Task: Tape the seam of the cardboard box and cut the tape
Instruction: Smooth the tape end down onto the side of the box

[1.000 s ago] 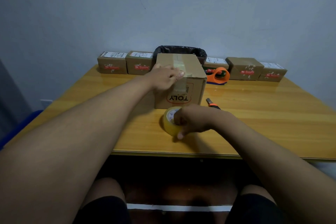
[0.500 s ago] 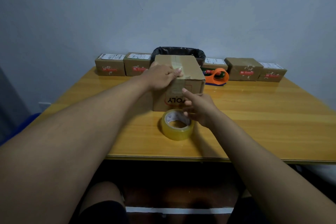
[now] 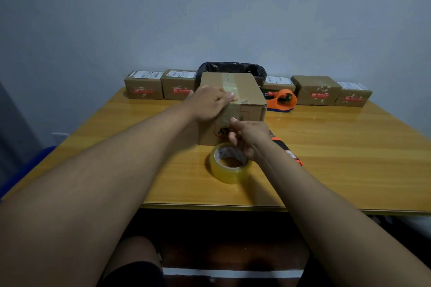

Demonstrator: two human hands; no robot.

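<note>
A brown cardboard box (image 3: 248, 93) stands mid-table, with clear tape (image 3: 229, 82) running along its top seam and over the front edge. My left hand (image 3: 207, 102) lies over the box's near left top corner, fingertips on the tape at the edge. My right hand (image 3: 249, 135) is against the front face, fingers bent and touching the tape there; whether it pinches anything is unclear. A roll of clear tape (image 3: 229, 171) lies flat on the table just below that hand. An orange and black utility knife (image 3: 289, 151) shows partly under my right forearm.
Several small labelled cardboard boxes (image 3: 144, 87) line the back of the wooden table (image 3: 349, 147) by the wall. A black-lined bin (image 3: 233, 69) sits behind the main box, and an orange tape dispenser (image 3: 283, 100) to its right. The table's front edge runs under my forearms.
My right hand let go of the tape roll, which now lies flat, and rose to the box's front face. My left hand stayed on the box top.
</note>
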